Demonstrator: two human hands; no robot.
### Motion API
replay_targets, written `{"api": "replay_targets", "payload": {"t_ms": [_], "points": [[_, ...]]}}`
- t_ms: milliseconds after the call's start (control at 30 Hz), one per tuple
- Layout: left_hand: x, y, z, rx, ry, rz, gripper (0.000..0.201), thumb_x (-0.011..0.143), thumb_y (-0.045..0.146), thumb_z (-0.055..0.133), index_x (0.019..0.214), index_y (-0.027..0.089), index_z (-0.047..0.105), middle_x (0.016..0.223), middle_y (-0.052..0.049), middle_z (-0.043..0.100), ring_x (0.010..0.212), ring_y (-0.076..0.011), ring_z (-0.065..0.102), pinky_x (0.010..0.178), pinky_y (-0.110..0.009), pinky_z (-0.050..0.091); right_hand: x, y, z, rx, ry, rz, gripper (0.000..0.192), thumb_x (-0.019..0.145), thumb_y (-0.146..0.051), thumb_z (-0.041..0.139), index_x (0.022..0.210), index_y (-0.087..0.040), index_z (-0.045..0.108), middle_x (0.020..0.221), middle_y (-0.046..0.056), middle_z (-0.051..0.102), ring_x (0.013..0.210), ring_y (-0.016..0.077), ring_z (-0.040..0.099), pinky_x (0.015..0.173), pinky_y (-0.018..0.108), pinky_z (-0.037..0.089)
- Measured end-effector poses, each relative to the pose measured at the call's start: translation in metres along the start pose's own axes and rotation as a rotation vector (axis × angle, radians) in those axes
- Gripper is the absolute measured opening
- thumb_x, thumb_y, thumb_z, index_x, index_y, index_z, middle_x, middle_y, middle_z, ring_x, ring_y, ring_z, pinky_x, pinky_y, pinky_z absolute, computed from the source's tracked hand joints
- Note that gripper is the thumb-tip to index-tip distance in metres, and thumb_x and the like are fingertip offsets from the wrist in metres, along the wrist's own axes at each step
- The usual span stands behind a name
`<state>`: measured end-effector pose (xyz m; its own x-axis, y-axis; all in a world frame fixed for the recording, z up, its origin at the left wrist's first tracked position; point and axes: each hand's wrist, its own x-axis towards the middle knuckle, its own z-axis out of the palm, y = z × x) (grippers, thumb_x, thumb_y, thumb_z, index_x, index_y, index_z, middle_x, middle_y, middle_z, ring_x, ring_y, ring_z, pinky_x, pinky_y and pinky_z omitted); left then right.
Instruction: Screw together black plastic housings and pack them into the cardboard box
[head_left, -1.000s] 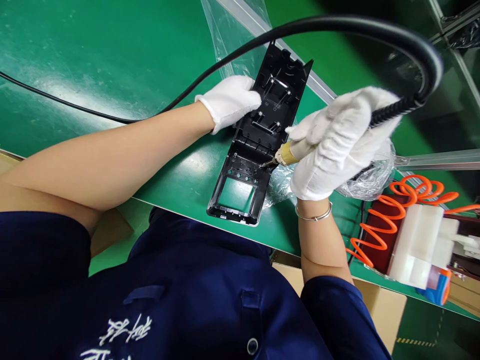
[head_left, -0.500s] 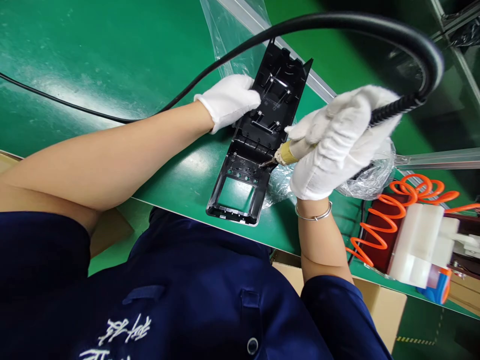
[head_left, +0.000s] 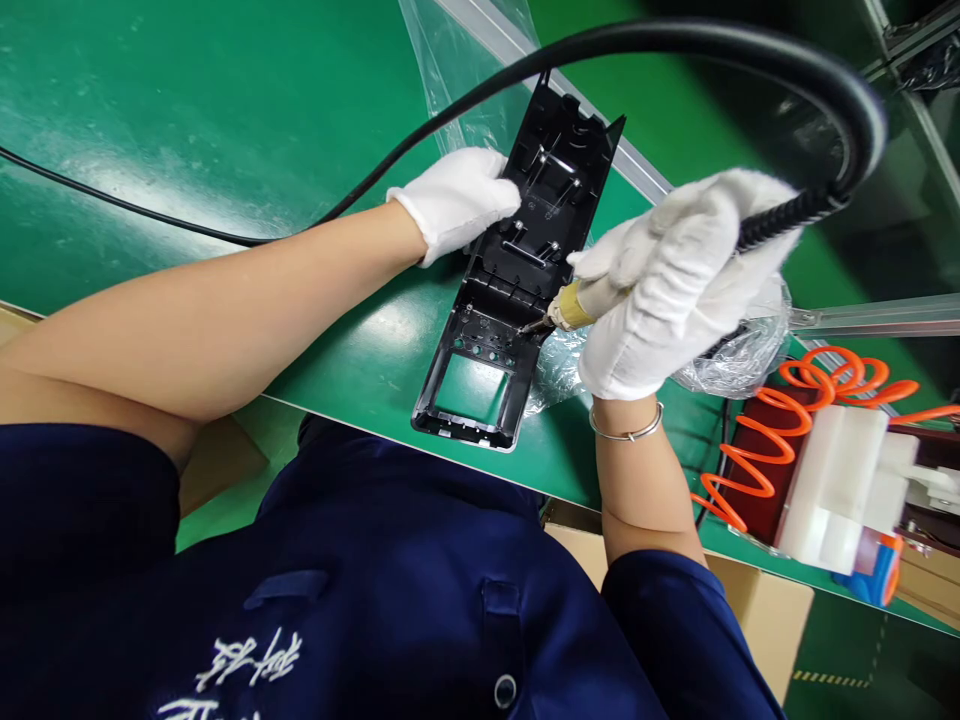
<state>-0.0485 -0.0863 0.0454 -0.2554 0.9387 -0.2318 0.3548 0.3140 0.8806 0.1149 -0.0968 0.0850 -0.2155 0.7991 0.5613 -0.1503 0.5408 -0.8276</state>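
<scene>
Gripping a corded soldering iron (head_left: 577, 303), the right hand (head_left: 667, 280) sets its tip on the black plastic housing's (head_left: 517, 270) right edge; the left hand (head_left: 456, 200) presses the housing's far left side onto the counter (head_left: 225, 120), long axis running away.

Both hands are in white gloves. The left hand (head_left: 455, 200) lies flat, palm down, forearm stretched across — bare to the sleeve. The right hand (head_left: 671, 285) is fisted tight, wrist bent, raised slightly.

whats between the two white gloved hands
In the head view, only the upper half of the long black plastic housing lies between the left hand and right hand.
</scene>
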Motion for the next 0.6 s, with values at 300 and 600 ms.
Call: {"api": "replay_targets", "payload": {"t_ms": [300,600], "points": [[0.0017,-0.0026,0.0019,-0.004,0.02,0.003,0.006,0.079,0.02,0.055,0.074,0.02,0.058,0.083,-0.005,0.064,0.087,-0.0254,0.065,0.086,-0.04,0.049,-0.0021,0.009,-0.0005,-0.033,0.003,0.188,0.048,0.099,-0.075,0.042,0.111,-0.029,0.046,0.083,-0.002,0.051,0.055,0.0085,0.054,0.054,0.026,0.053],[0.0023,-0.0031,0.0022,-0.024,0.027,0.009,0.009,0.082,0.02,0.054,0.074,0.02,0.057,0.079,-0.003,0.063,0.08,-0.0204,0.06,0.078,-0.036,0.045,-0.0002,0.0017,0.0011,-0.016,0.019,0.043,0.021,0.106,-0.049,0.043,0.106,-0.028,0.047,0.079,-0.005,0.05,0.053,0.0037,0.056,0.051,0.018,0.05]]}}
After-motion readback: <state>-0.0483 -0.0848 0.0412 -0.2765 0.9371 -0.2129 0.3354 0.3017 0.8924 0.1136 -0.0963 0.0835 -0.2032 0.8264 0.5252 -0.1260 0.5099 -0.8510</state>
